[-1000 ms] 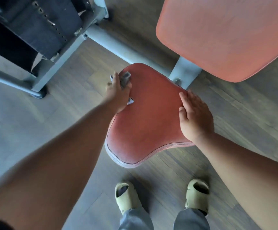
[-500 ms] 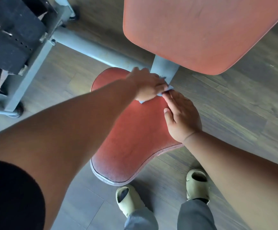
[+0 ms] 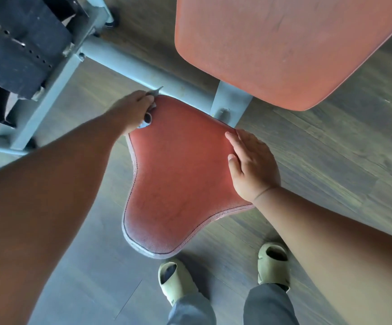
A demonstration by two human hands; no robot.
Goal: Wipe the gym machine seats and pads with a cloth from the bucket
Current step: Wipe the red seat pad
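We have only one view, from a camera worn on the person's head, and it looks steeply down and a little forward. It sits close over the worn red padded seat [image 3: 178,184], which fills the middle of our frame. Both bare forearms enter from the bottom corners, large and near the lens, with the left hand [image 3: 131,109] and right hand [image 3: 251,165] further out. At the bottom edge we look almost straight down onto two pale green foam slippers [image 3: 176,280] on the grey wood-grain floor [image 3: 330,148]. The top edge reaches the large red back pad [image 3: 272,43] and the grey-blue steel frame tube [image 3: 143,71]. Wide-angle bending shows toward the borders.
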